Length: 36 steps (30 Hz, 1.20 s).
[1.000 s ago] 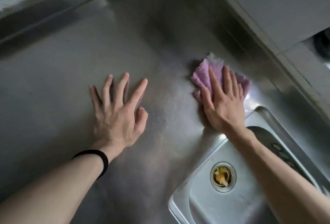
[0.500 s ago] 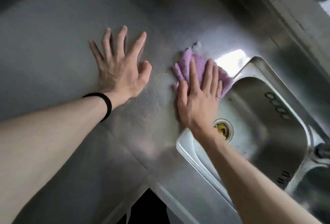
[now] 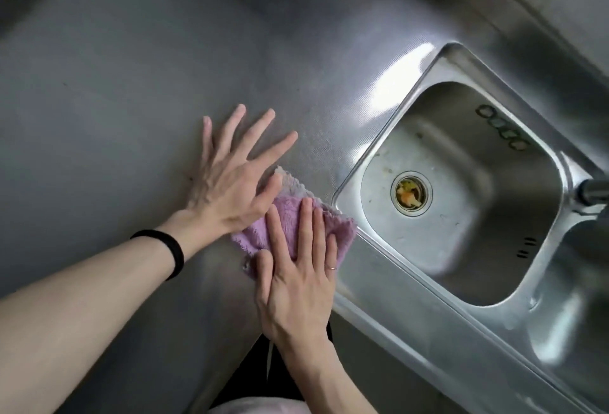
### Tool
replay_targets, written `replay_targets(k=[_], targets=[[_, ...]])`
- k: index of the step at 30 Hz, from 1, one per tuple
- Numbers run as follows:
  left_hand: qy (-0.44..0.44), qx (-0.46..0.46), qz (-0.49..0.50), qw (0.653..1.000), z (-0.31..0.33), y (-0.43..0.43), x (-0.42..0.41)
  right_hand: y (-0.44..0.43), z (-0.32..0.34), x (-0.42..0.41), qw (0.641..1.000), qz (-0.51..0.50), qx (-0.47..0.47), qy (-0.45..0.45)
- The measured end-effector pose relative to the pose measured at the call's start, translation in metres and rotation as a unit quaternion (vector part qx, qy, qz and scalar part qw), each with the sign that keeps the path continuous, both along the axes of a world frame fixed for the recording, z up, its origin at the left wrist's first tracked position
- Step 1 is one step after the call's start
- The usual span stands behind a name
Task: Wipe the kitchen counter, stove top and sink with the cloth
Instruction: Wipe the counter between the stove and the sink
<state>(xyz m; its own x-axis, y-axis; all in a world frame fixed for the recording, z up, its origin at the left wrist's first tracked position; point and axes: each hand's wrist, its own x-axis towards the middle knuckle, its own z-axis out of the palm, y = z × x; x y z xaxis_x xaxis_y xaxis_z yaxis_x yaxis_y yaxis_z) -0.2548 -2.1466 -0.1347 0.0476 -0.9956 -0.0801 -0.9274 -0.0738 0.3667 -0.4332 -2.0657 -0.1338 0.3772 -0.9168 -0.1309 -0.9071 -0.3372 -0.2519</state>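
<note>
A fluffy purple cloth lies flat on the steel counter, close to the counter's front edge and just left of the sink. My right hand presses down on the cloth with flat, spread fingers; a ring shows on one finger. My left hand rests palm-down on the counter with fingers apart, its thumb touching the cloth's upper left edge. A black band circles my left wrist. The stove top is out of view.
The sink's drain holds food scraps. A tap juts in at the right edge, with a second basin below it. A steel backsplash rises at the upper right.
My right hand has dragged the cloth back toward the counter's front edge, along the sink's left rim. The left hand stayed planted, and the cloth now touches its thumb.
</note>
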Motion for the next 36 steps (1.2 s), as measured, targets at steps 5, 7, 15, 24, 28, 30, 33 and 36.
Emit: replay_targets(k=[5,7,15,24,28,30,33,36], targets=[[-0.052,-0.029,-0.013,0.998,-0.012,0.006,-0.003,0.023,0.003,-0.079,0.997,-0.071,0.0,0.043],[-0.072,-0.035,-0.017,0.997,-0.013,0.007,-0.005,0.035,0.009,-0.122,0.994,-0.098,0.006,0.053],[-0.097,-0.034,-0.011,0.995,-0.015,0.005,-0.009,0.034,0.018,-0.11,0.964,-0.258,0.039,0.055],[-0.106,-0.042,-0.015,0.993,-0.017,0.005,-0.007,-0.044,0.013,0.022,0.968,-0.251,0.018,0.009],[-0.109,-0.045,-0.016,0.993,-0.018,0.005,-0.006,-0.041,0.01,0.003,0.979,-0.205,-0.004,-0.015],[-0.111,-0.047,-0.015,0.993,-0.018,0.005,-0.005,-0.035,0.01,-0.025,0.984,-0.18,-0.006,-0.015],[-0.105,-0.046,-0.016,0.993,-0.017,0.006,-0.006,-0.02,0.015,-0.087,0.978,-0.209,-0.015,0.021],[-0.108,-0.039,-0.014,0.993,-0.017,0.006,-0.007,-0.006,0.026,-0.148,0.969,-0.238,0.014,0.059]])
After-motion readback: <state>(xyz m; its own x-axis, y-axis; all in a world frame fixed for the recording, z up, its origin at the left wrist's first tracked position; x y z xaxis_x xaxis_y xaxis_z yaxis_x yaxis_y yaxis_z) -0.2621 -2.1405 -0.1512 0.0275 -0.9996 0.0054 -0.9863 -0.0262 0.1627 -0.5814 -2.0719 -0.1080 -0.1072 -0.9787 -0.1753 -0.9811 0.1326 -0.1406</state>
